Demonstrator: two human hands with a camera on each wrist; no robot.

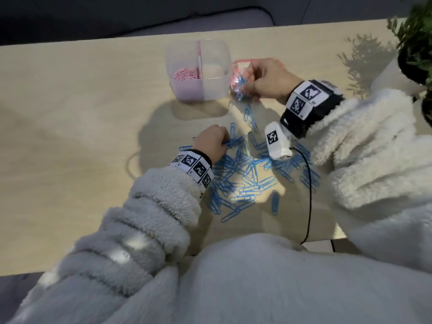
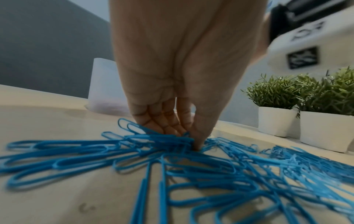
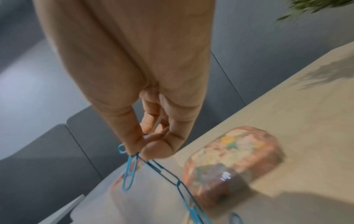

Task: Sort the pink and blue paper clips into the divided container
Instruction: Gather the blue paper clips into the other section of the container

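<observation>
The clear divided container (image 1: 217, 46) stands at the back of the table, with pink paper clips (image 1: 185, 74) in its left compartment; the right compartment looks bare. Blue paper clips (image 1: 245, 176) lie in a loose pile in front of me. My left hand (image 1: 223, 141) is down on the pile's far left edge, its fingers curled and pinching a bunch of the blue paper clips (image 2: 162, 139). My right hand (image 3: 139, 153) is raised just right of the container and pinches a few linked blue clips (image 3: 130, 169), which dangle over the container (image 3: 134, 197).
A clear jar with a pink pattern (image 3: 233, 159) lies on its side right of the container, under my right hand. Two small plants in white pots (image 2: 275, 119) stand at the table's right end. A black cable (image 1: 309, 202) runs over the front edge.
</observation>
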